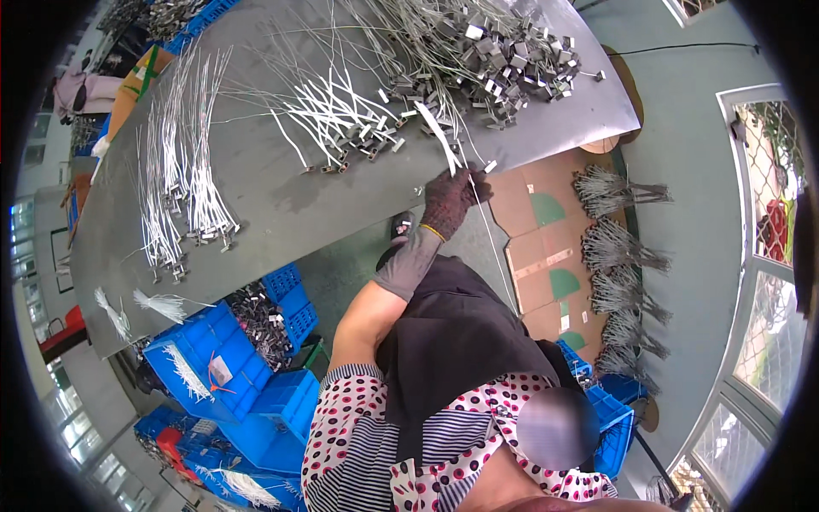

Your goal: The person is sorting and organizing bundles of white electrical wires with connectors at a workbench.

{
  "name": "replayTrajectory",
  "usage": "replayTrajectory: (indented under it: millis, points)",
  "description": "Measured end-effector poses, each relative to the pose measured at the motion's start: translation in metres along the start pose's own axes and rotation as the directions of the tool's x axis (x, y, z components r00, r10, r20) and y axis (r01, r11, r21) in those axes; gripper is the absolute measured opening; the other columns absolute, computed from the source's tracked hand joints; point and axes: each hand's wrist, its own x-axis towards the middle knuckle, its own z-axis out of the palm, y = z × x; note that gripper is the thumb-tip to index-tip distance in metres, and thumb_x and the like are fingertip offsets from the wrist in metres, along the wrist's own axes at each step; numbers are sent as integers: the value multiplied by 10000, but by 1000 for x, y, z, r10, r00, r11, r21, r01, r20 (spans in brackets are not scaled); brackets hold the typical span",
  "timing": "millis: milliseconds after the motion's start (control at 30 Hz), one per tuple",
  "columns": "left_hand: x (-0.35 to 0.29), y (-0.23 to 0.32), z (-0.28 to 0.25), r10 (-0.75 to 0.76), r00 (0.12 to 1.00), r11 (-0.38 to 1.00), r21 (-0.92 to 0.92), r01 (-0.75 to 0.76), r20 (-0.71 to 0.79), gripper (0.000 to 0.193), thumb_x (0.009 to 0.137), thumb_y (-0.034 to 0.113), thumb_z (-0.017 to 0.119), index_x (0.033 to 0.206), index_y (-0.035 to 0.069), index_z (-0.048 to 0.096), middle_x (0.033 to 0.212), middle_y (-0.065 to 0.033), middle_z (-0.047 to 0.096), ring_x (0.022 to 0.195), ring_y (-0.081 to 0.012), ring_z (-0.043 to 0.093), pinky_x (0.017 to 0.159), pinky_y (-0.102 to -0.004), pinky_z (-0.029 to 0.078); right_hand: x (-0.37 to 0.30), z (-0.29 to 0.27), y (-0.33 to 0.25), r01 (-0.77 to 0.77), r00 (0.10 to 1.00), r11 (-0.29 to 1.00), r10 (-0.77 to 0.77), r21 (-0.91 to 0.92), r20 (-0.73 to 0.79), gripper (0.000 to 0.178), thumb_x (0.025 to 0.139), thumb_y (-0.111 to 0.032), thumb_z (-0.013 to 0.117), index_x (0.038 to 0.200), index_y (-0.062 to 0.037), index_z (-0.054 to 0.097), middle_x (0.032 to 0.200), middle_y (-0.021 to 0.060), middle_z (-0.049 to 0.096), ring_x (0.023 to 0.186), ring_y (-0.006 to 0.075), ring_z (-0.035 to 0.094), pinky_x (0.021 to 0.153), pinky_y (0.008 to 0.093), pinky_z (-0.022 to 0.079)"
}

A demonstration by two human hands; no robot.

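Note:
My left hand [447, 206], in a dark red speckled glove with a grey sleeve above it, is at the table's near edge. Its fingers are closed round the lower end of white sleeved cables [439, 136], which point up over the tabletop. A thin white wire [495, 243] trails from there down past the apron. Against its right side shows a dark patch that looks like my right hand [481, 184]; its fingers cannot be made out. Close by lie a small connector [490, 166] and a large heap of cables with grey block ends [512, 64].
The grey table [281, 200] also bears white-sleeved cables [341, 119] and long cable bundles [205, 196]. Blue crates [217, 358] stand below left, another blue crate [614, 427] lower right. Flattened cardboard [546, 256] and grey cable bundles [614, 243] lie along the right wall.

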Motion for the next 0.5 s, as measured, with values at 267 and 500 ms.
replayTrajectory:
  millis: [267,500]
  points:
    - [-20,85,33,362,916,932,100,-349,-176,291,958,265,646,1104,18,601,864,-121,682,679,-245,695,646,-429,626,-9,-11,20,-66,995,995,71,79,-70,271,870,-266,723,812,-4,685,665,24,633,593,100,561,538,273,441]
    - [-38,84,16,368,865,928,198,-317,-342,231,897,231,721,998,40,637,756,-85,652,592,-214,664,561,-398,616,57,10,-7,-39,998,995,34,91,47,293,867,-279,725,793,1,680,651,23,624,579,103,555,529,274,435]
